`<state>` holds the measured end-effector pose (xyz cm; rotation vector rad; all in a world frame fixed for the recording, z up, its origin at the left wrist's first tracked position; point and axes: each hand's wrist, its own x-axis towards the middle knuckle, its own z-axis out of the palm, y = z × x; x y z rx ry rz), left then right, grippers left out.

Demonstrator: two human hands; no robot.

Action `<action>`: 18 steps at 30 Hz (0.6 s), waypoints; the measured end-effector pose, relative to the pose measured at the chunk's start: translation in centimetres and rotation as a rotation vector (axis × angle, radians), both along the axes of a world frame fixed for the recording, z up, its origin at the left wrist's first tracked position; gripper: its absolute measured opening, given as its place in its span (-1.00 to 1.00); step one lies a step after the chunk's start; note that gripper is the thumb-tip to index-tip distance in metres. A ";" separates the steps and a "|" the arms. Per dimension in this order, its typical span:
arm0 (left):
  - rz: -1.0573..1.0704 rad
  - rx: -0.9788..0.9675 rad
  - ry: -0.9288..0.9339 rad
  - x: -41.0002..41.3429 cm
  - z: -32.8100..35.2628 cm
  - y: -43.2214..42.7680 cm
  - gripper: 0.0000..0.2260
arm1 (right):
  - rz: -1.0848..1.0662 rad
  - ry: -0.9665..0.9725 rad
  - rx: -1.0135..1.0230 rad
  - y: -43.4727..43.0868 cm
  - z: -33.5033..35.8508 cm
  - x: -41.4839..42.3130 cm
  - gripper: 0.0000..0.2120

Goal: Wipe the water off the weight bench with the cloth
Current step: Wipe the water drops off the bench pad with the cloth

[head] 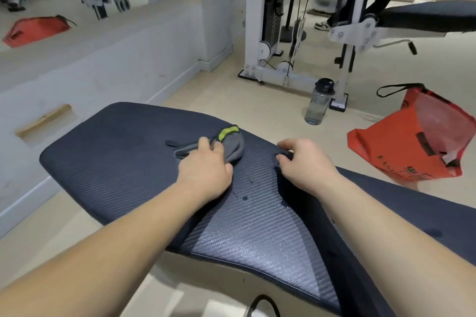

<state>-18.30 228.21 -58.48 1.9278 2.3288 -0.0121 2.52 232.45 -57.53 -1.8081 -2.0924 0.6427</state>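
Mid-wipe: left hand (206, 170) grips cloth (233, 145) on bench (116, 162), right hand (305, 162) curled on pad, grip unclear; next, drag cloth over droplets (244, 198) between the hands.
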 end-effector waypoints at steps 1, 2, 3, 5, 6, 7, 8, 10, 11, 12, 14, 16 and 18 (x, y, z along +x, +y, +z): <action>-0.015 -0.015 -0.010 1.0 0.0 -0.6 -0.55 | 0.018 -0.018 0.001 -0.4 0.3 0.7 -0.65; -0.059 -0.032 -0.024 2.0 0.1 -1.8 -0.52 | 0.028 -0.034 0.005 -0.6 0.6 1.5 -0.64; -0.134 -0.049 -0.031 2.8 0.2 -3.2 -0.50 | 0.024 -0.044 0.009 -0.8 0.7 2.3 -0.64; -0.281 -0.079 -0.040 3.0 0.6 -5.7 -0.49 | 0.009 -0.053 0.005 -0.9 0.9 3.3 -0.62; -0.325 -0.101 -0.046 2.4 0.7 -6.1 -0.48 | 0.012 -0.059 -0.006 -0.9 1.0 3.3 -0.62; -0.346 -0.120 -0.038 1.6 0.8 -5.9 -0.48 | 0.014 -0.061 -0.021 -1.0 1.0 3.2 -0.62; -0.339 -0.126 -0.016 0.7 0.7 -5.3 -0.49 | 0.015 -0.059 -0.037 -1.1 1.1 3.1 -0.61; -0.203 -0.101 0.016 -0.8 0.6 -3.8 -0.51 | 0.029 -0.076 -0.058 -1.5 1.3 2.5 -0.59; -0.113 -0.081 0.027 -0.9 0.6 -3.3 -0.52 | 0.044 -0.095 -0.067 -1.8 1.5 2.1 -0.57; -0.055 -0.064 0.041 -0.5 0.7 -3.1 -0.52 | 0.059 -0.112 -0.081 -2.1 1.7 1.9 -0.56; -0.071 -0.080 0.045 1.1 0.6 -3.8 -0.49 | 0.080 -0.131 -0.103 -3.0 2.4 1.5 -0.54; -0.209 -0.135 -0.002 2.5 0.6 -5.2 -0.48 | 0.078 -0.146 -0.088 -4.1 2.7 1.3 -0.53; -0.350 -0.182 -0.069 2.5 0.7 -6.0 -0.51 | 0.069 -0.159 -0.048 -5.5 3.1 1.3 -0.54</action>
